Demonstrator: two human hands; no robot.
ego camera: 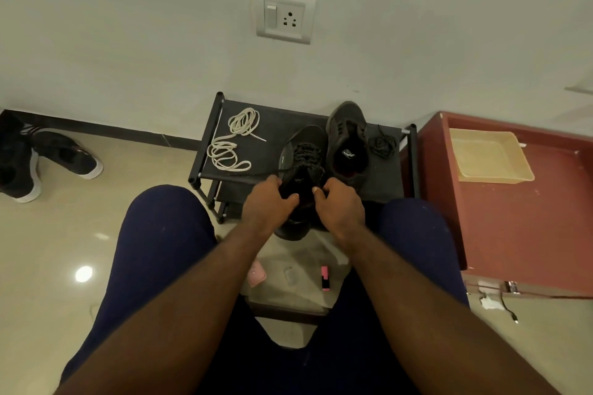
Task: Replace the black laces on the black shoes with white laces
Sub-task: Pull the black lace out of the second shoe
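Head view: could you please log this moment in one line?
left hand, right hand: gripping laced shoe | other shoe: unlaced | white laces: on rack

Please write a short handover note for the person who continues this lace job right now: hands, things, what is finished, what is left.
Left hand and right hand: both grip the laced black shoe at the near edge of the shoe rack.
Second black shoe stands beside it, no lace visible; a loose black lace lies to its right.
White laces lie coiled on the rack's left side, unused.
Done: one shoe appears unlaced.
Left: unlace the held shoe, thread white laces into both.
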